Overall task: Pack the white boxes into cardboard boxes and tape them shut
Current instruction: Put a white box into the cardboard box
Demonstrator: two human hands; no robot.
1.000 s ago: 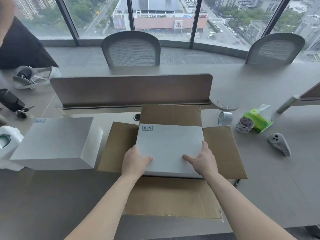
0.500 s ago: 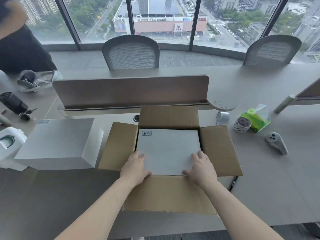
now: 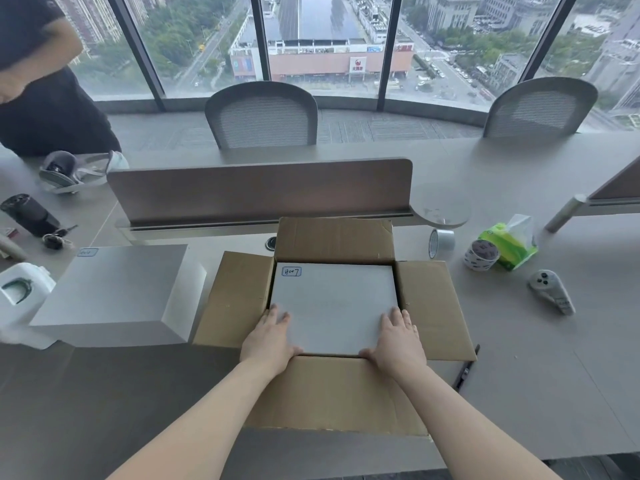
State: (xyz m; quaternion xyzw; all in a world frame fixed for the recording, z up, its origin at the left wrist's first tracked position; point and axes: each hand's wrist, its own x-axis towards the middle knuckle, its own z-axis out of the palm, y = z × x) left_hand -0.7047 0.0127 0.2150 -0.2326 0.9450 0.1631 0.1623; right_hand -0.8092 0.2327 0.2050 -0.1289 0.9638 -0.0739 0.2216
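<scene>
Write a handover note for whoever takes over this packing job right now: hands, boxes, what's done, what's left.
Hands: left hand and right hand flat, fingers straight, on the near corners of the labelled white box.
That box sits inside the cardboard box, all four flaps open.
The second white box stands on the desk to the left, unpacked.
Two tape rolls lie to the right.
Left: fold flaps, tape, pack the second box.

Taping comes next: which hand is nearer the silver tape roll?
Right. The right hand rests on the white box's near right corner, the silver tape roll beyond it to the right; the left hand rests on the near left corner, farther off.
</scene>
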